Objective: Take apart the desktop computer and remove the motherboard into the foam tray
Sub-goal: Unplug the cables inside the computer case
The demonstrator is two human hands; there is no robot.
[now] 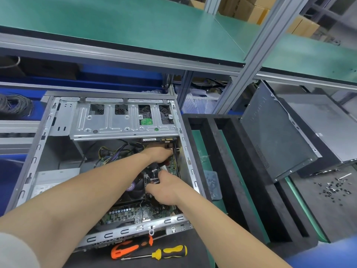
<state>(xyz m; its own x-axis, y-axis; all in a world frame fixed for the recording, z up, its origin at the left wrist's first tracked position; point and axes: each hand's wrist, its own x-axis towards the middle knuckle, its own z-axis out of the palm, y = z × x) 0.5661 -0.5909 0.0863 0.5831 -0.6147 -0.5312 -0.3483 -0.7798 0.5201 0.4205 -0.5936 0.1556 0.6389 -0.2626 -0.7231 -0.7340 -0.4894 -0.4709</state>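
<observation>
Cables first, I'd judge: R hand (166,187) pinches wires (154,179) by fan (135,185), L hand (160,153) grip can't tell, mobo (125,213) sits in case (48,120), foam tray (228,151) beside it; next, free connectors, undo screws.

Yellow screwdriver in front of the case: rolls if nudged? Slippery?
The yellow screwdriver probably rolls if nudged sideways: rounded handle, thin shaft, lying free on the dark mat. Likely handle-heavy, so it would curve. Black grip bands suggest little slip.
</observation>
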